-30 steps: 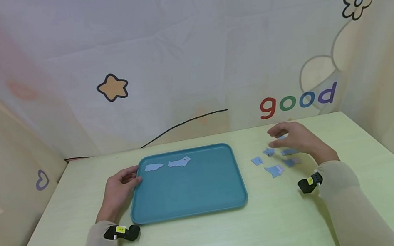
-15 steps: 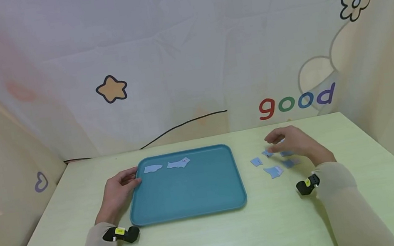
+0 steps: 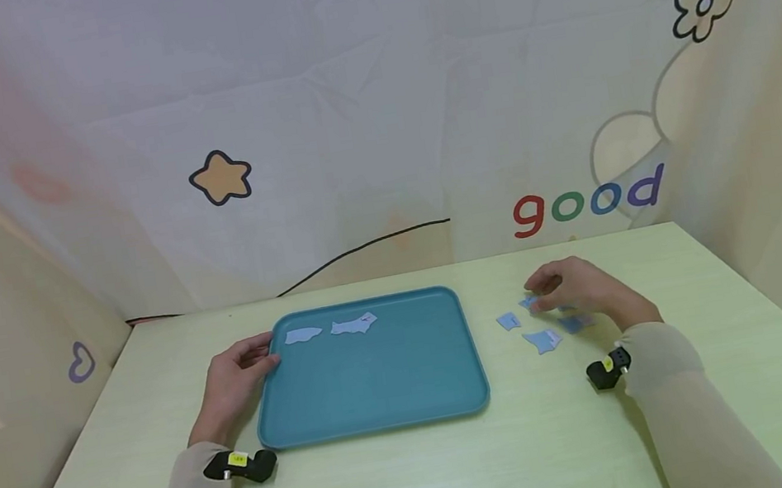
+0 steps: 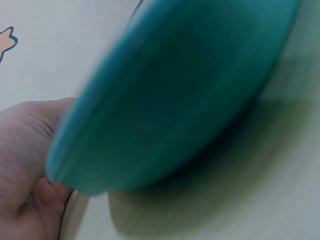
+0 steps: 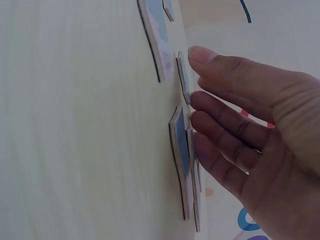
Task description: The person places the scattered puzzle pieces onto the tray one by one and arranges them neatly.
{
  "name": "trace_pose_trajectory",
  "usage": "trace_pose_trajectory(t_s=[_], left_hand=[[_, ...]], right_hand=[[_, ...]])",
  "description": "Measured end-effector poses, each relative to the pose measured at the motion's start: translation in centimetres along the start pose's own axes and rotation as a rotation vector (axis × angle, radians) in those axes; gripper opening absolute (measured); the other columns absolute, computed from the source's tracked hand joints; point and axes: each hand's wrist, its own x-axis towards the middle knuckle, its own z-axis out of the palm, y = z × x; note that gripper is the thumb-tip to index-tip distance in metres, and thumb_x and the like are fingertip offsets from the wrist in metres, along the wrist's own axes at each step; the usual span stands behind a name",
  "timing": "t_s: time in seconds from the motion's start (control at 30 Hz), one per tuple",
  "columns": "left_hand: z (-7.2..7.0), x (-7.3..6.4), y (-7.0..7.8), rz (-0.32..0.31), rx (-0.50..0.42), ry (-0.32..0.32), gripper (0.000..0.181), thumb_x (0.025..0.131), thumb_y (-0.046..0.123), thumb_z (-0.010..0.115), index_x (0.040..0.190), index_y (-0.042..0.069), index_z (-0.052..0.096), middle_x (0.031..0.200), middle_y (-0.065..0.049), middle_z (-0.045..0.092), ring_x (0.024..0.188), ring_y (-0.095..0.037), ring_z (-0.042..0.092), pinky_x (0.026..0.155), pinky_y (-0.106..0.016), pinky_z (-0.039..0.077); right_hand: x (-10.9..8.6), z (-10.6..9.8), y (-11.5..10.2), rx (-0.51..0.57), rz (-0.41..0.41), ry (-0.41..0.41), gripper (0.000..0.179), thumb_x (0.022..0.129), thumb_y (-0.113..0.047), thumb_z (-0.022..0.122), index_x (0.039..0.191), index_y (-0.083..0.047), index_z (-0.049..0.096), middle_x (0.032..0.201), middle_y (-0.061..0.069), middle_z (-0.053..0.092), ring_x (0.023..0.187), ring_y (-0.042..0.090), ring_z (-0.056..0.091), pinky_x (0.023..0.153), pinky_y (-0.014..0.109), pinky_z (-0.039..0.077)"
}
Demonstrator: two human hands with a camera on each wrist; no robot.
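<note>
My left hand (image 3: 234, 383) grips the left rim of a teal tray (image 3: 375, 396), thumb at the edge. The left wrist view shows the tray (image 4: 165, 110) large and blurred beside that hand (image 4: 25, 160). Two flat, irregular pale-blue puzzle pieces (image 3: 353, 324) lie near the tray's far edge. Over a loose group of similar pieces to the right hovers my right hand (image 3: 585, 287), partly covering them. Its thumb and fingers bend loosely around a small blue piece (image 3: 528, 302). In the right wrist view the hand (image 5: 265, 135) has its fingertips close to several thin pieces (image 5: 184, 77), none clearly pinched.
Outside the right hand's reach, a small piece (image 3: 509, 321) and a larger one (image 3: 543, 341) lie between it and the tray. Another blue piece (image 3: 575, 323) sits below the hand. A printed curtain (image 3: 349, 158) stands behind the pale table (image 3: 395, 485).
My right hand has come down and slightly left, closer to the small blue piece. The left hand stays at the tray's rim, and the tray pieces lie as before.
</note>
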Motion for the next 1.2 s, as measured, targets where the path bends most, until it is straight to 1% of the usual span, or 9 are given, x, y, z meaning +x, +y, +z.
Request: trace_pose_trajectory(t_s=[0.27,0.5,0.7,0.97,1.2], left_hand=[[-0.07,0.10,-0.16,0.006,0.003,-0.004,0.047,0.104,0.011,0.070,0.149,0.000,0.059,0.134,-0.022,0.065,0.123,-0.035,0.062,0.106,-0.046,0.053],[-0.07,0.13,-0.05,0.005,0.002,-0.005,0.047,0.104,0.011,0.069,0.149,0.000,0.059,0.135,-0.023,0.065,0.124,-0.035,0.062,0.107,-0.047,0.052],[-0.13,0.14,0.03,0.004,0.005,-0.005,0.047,0.104,0.010,0.069,0.149,0.000,0.059,0.136,-0.023,0.065,0.124,-0.036,0.062,0.108,-0.048,0.052],[-0.24,0.24,-0.14,0.024,0.020,-0.001,0.046,0.104,0.010,0.069,0.148,-0.001,0.060,0.134,-0.023,0.066,0.123,-0.036,0.063,0.107,-0.049,0.052],[-0.14,0.11,-0.12,0.005,0.011,0.001,0.047,0.104,0.011,0.069,0.148,0.000,0.060,0.134,-0.023,0.065,0.124,-0.036,0.062,0.108,-0.049,0.052]], right_hand=[[0.69,0.35,0.52,-0.009,-0.002,-0.003,0.041,0.093,-0.019,0.085,0.126,0.001,0.072,0.120,0.015,0.071,0.111,0.034,0.063,0.105,0.055,0.050],[0.87,0.59,0.66,-0.020,0.010,0.008,0.040,0.093,-0.021,0.084,0.125,0.000,0.072,0.115,0.012,0.070,0.106,0.031,0.061,0.102,0.053,0.050],[0.85,0.72,0.51,-0.021,-0.009,0.019,0.038,0.094,-0.020,0.084,0.123,0.001,0.072,0.113,0.013,0.070,0.105,0.032,0.061,0.100,0.052,0.050],[0.87,0.84,0.26,-0.016,-0.023,0.016,0.035,0.094,-0.017,0.082,0.121,0.002,0.072,0.111,0.013,0.070,0.103,0.031,0.061,0.098,0.051,0.051],[0.81,0.72,0.05,-0.020,-0.018,0.017,0.038,0.094,-0.017,0.083,0.124,0.003,0.071,0.114,0.015,0.069,0.105,0.033,0.061,0.100,0.054,0.051]])
